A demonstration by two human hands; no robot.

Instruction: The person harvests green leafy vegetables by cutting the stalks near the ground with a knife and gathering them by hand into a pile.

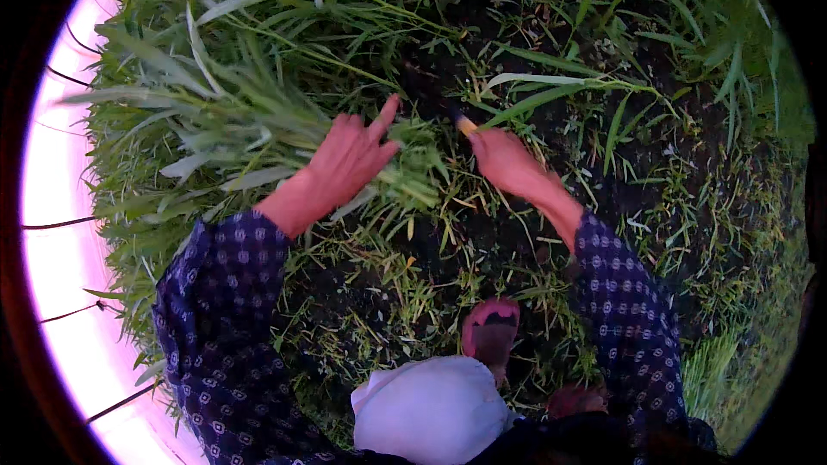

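My left hand (342, 161) is closed around a thick bunch of long-leaved green stems (271, 113), its index finger stretched out. The leafy tops fan out to the left, and the butt ends of the stems (417, 190) stick out to the right below my thumb. In my right hand (513, 165), just right of the bunch, is the yellowish handle of a hand tool (466, 124). Its dark far end points up and left and blends into the shadowed soil, so its shape cannot be made out. A leafy shoot (581, 81) lies just above my right hand.
Dense green plants (139, 174) stand along the left, with more at the upper right (691, 19). Leaf and stem clippings (413, 287) litter the dark soil. Beyond the left plants runs a bright plastic-like sheet (61, 187) crossed by dark lines. Below are a pink shoe (491, 329) and white cloth (433, 407).
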